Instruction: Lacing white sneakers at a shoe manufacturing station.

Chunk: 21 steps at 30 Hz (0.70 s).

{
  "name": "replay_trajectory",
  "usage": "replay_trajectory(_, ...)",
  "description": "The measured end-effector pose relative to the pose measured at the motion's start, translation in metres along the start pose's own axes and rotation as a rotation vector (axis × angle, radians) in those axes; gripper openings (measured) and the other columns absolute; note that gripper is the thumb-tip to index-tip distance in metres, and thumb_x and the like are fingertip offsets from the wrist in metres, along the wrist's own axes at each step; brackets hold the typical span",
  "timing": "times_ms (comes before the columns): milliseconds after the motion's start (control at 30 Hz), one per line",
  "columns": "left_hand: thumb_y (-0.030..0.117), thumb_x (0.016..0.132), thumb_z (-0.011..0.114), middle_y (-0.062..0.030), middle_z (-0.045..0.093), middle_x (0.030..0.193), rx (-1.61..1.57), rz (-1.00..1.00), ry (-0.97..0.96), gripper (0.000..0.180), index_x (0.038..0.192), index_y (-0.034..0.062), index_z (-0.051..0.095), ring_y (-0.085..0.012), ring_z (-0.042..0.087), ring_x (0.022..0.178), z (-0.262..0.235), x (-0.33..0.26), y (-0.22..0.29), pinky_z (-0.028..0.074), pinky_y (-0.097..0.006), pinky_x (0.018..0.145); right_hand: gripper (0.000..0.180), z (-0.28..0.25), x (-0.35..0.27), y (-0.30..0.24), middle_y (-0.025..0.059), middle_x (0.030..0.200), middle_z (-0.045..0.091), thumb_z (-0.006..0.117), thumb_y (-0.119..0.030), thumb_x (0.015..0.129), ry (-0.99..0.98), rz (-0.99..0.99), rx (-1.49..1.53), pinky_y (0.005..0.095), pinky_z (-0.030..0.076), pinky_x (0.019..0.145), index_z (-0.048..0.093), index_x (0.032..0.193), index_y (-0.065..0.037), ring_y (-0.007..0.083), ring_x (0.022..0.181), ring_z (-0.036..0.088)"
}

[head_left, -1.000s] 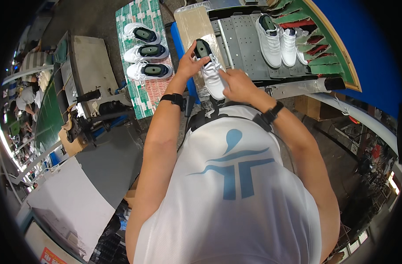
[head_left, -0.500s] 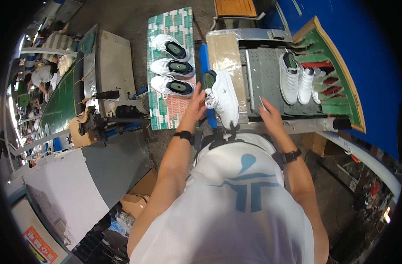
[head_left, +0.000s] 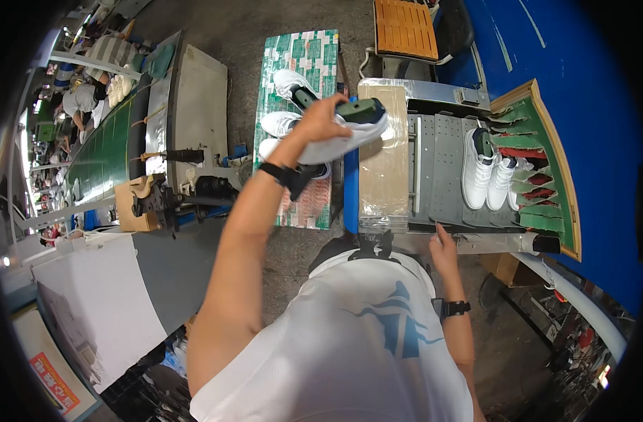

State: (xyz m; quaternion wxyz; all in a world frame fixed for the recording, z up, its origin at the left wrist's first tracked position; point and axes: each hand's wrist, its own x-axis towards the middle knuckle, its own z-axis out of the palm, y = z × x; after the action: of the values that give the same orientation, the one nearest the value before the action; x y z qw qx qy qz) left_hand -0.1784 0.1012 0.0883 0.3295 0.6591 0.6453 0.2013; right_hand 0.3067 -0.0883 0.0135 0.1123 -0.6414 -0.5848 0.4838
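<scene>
My left hand (head_left: 323, 121) grips a white sneaker (head_left: 346, 136) with a dark green last inside and holds it sideways in the air, above the gap between the green patterned table (head_left: 301, 56) and the grey metal work surface (head_left: 437, 176). Under and beside it, three more white sneakers (head_left: 292, 83) lie on the patterned table. My right hand (head_left: 444, 246) rests on the near edge of the grey surface, fingers loosely spread, holding nothing. Two white sneakers (head_left: 487, 169) stand side by side on the grey surface's right part.
A brown cardboard sheet (head_left: 382, 151) covers the left of the grey surface. A green curved rack (head_left: 546, 155) with red slots borders it on the right. A machine (head_left: 166, 197) and a green conveyor (head_left: 110, 148) stand at left, other people far left. An orange crate (head_left: 404, 28) sits ahead.
My left hand has lifted the sneaker up and leftward, away from the grey surface. My right hand has let go of it and dropped to the surface's near edge.
</scene>
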Motion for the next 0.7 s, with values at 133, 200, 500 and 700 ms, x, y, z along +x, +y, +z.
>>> replay_trajectory(133, 0.015, 0.062, 0.091, -0.0159, 0.074, 0.117, 0.218, 0.017, -0.213, 0.069, 0.126, 0.0063, 0.067, -0.0326, 0.070, 0.111, -0.095, 0.031, -0.033, 0.054, -0.041, 0.100, 0.058, 0.012, -0.024, 0.025, 0.0289, 0.145, 0.065, 0.063, -0.022, 0.098, 0.114, 0.052, 0.136, 0.0395, 0.046, 0.114, 0.059, 0.149, 0.005, 0.0379, 0.136, 0.063)
replay_trajectory(200, 0.009, 0.059, 0.090, -0.0160, 0.074, 0.116, 0.316, 0.042, -0.203, 0.070, 0.125, 0.0095, 0.066, -0.0336, 0.070, 0.111, -0.122, 0.041, -0.060, 0.054, -0.042, 0.098, 0.057, 0.019, -0.031, 0.042, 0.0295, 0.144, 0.065, 0.063, -0.021, 0.098, 0.118, 0.169, 0.138, 0.0382, 0.046, 0.114, 0.058, 0.148, 0.008, 0.0368, 0.136, 0.063)
replay_trajectory(500, 0.000, 0.049, 0.092, -0.0102, 0.075, 0.114, 0.386, -0.145, -0.454, 0.079, 0.123, 0.0089, 0.068, -0.0275, 0.070, 0.108, -0.188, 0.064, -0.148, 0.055, -0.039, 0.096, 0.058, 0.043, -0.042, 0.028, 0.0312, 0.142, 0.066, 0.063, -0.018, 0.096, 0.145, 0.215, 0.122, 0.0383, 0.047, 0.113, 0.058, 0.146, 0.010, 0.0365, 0.135, 0.064)
replay_trajectory(700, 0.000, 0.063, 0.086, -0.0172, 0.074, 0.122, 0.396, 0.230, -0.058, 0.069, 0.128, 0.0110, 0.066, -0.0414, 0.068, 0.117, -0.161, 0.129, -0.131, 0.054, -0.047, 0.102, 0.053, 0.064, -0.052, 0.016, 0.0311, 0.133, 0.070, 0.064, -0.020, 0.097, 0.097, 0.189, 0.014, 0.0419, 0.052, 0.107, 0.063, 0.145, 0.002, 0.0418, 0.125, 0.069)
